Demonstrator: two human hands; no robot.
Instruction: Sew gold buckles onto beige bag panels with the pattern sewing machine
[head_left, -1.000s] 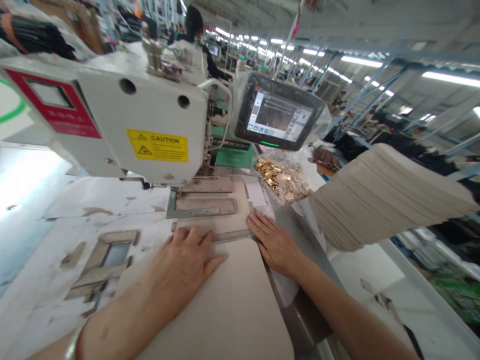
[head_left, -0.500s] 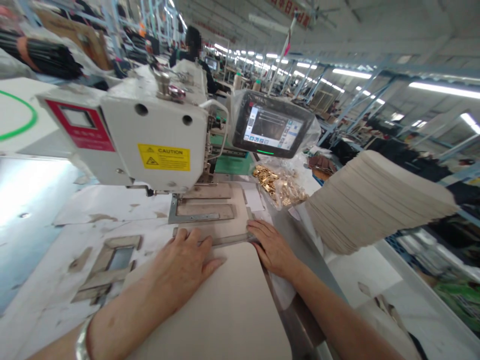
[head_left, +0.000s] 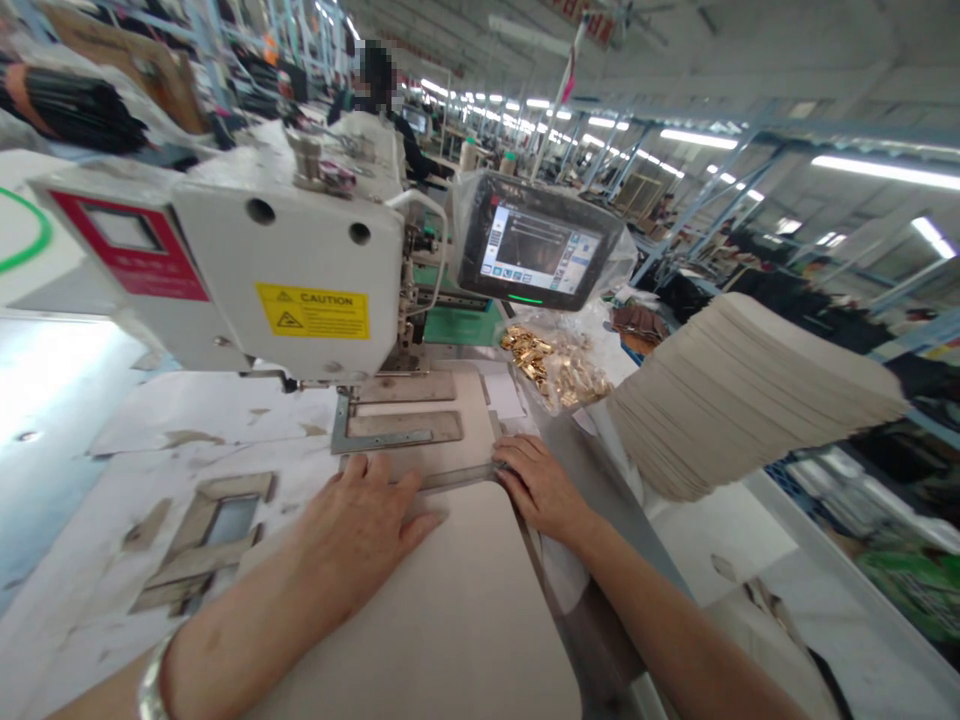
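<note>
A large beige panel (head_left: 442, 610) lies in front of the sewing machine (head_left: 292, 265), its far part under the machine's metal clamp frame (head_left: 390, 437). My left hand (head_left: 364, 515) rests palm down on the panel, fingers spread toward a strip-like edge (head_left: 457, 470) that crosses it, thumb pointing right. At the right end of that strip, my right hand (head_left: 544, 492) lies with its fingers over the corner, slightly bent and not closed round anything visible. Some fingertips of my right hand are hard to make out. The clamp frame sits just beyond both hands.
A flat template frame (head_left: 210, 540) lies on the left. Behind my right hand is a bag of gold-coloured metal pieces (head_left: 555, 365), below a control screen (head_left: 536, 245). A tall leaning stack of beige panels (head_left: 750, 400) stands at right. A person (head_left: 375, 85) sits beyond the machine.
The view has shifted slightly, so the machine appears farther left. My right hand's fingers are a little more bent at the strip's corner. My left hand keeps its place on the panel.
</note>
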